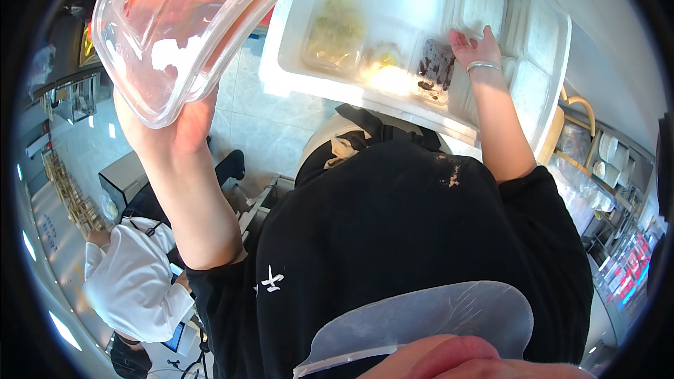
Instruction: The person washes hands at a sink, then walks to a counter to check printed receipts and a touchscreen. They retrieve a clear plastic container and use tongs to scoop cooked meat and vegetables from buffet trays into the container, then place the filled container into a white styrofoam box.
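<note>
My left hand [196,123] holds up a clear plastic food container [174,37] with a lid, close to the camera at the upper left. Reddish-orange food shows through its wall. My right hand [476,52], with a bracelet at the wrist, reaches into a large white bin [316,89]. Its fingers are apart, close to a stack of white containers [482,2], and I see nothing held in them. Left of that hand stand a container of dark pieces [436,68], a small one with yellow contents [387,58] and a larger one with yellow-green food [337,31].
More white stacked containers [532,89] fill the bin's right side. A person in a white top [137,279] is at the lower left, near a laptop [176,337]. Shelves with white dishes [613,160] stand at the right. A clear mouth shield [421,316] sits below my view.
</note>
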`<state>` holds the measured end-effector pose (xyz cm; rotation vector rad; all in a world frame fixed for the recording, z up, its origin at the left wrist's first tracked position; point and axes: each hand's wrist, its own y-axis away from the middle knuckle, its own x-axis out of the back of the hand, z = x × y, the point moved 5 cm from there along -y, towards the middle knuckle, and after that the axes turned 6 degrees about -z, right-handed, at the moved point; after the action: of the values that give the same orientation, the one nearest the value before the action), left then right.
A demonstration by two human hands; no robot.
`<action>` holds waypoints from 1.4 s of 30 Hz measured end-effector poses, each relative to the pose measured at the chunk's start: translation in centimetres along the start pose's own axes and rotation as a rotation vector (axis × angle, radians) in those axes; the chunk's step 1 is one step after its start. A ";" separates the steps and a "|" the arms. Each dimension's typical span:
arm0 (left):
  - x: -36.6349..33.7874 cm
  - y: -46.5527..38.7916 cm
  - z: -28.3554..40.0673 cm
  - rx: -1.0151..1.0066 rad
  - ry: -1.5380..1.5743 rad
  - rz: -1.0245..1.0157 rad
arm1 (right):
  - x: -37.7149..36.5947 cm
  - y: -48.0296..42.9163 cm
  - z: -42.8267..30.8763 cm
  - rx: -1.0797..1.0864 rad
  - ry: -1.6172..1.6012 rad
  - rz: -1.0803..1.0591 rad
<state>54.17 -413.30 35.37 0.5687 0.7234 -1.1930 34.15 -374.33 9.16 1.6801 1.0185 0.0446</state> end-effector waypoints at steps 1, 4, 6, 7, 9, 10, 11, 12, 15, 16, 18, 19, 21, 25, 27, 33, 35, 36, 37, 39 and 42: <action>-0.2 -0.1 0.2 0.008 0.008 -0.008 | 0.2 -0.4 -0.1 0.011 -0.030 0.061; -0.1 -0.2 0.2 0.008 0.007 -0.008 | -0.3 -1.5 -0.2 0.052 0.102 0.091; 0.2 -0.1 0.5 -0.011 -0.027 0.023 | -1.1 -1.6 -0.3 0.127 0.053 0.030; 0.3 -0.2 0.5 0.002 -0.047 -0.004 | -1.8 -1.5 -0.4 0.153 0.032 -0.052; 0.3 -0.2 0.9 0.009 -0.107 -0.073 | -2.3 -1.1 -0.3 0.138 -0.058 -0.038; 0.5 -0.1 1.0 0.009 -0.092 -0.055 | -2.6 -0.6 -0.3 0.123 -0.076 -0.046; 0.8 -0.3 0.9 -0.006 -0.095 -0.045 | -2.7 -0.2 -0.1 0.096 -0.105 -0.022; 1.0 -0.1 0.9 -0.013 -0.121 -0.027 | -3.1 0.5 -0.2 0.065 -0.087 -0.056; 1.4 0.2 0.9 -0.008 -0.142 0.002 | -3.0 3.6 -0.2 -0.014 0.027 -0.135; 1.5 0.6 0.8 -0.012 -0.197 0.021 | -2.9 4.9 0.0 -0.017 0.131 -0.211; 1.5 1.5 0.3 -0.040 -0.143 0.010 | -3.3 7.5 0.6 -0.004 0.377 -0.365; 1.1 2.0 -0.2 -0.030 -0.029 -0.087 | -3.6 8.8 1.2 0.012 0.516 -0.442; 2.4 3.2 -0.9 -0.078 -0.330 0.251 | -5.7 11.1 2.8 -0.004 0.746 -0.620; 0.7 4.5 -2.3 -0.043 -0.503 0.271 | -10.7 15.8 6.4 -0.031 1.154 -0.937; -0.6 5.5 -3.1 -0.022 -0.519 0.250 | -13.0 17.4 8.4 -0.112 1.237 -1.079; 0.2 9.2 -4.0 0.055 -0.637 0.474 | -14.8 18.2 12.8 -0.542 1.255 -1.285; 1.0 11.2 -4.0 0.003 -0.701 0.598 | -14.0 17.6 13.9 -0.665 1.244 -1.289; 1.5 11.8 -4.2 -0.012 -0.774 0.632 | -13.6 17.1 14.4 -0.713 1.244 -1.295; 2.0 12.5 -4.4 0.004 -0.856 0.685 | -13.0 16.9 14.9 -0.764 1.255 -1.286; 2.7 14.0 -4.6 -0.041 -0.905 0.759 | -12.6 16.6 16.0 -0.797 1.270 -1.355; 3.3 16.2 -6.2 -0.045 -0.728 0.839 | -11.8 16.7 16.4 -0.800 1.210 -1.377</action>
<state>69.09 -406.29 29.17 0.2995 -0.1311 -0.5113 44.99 -394.70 21.65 -0.1616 2.4086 0.5118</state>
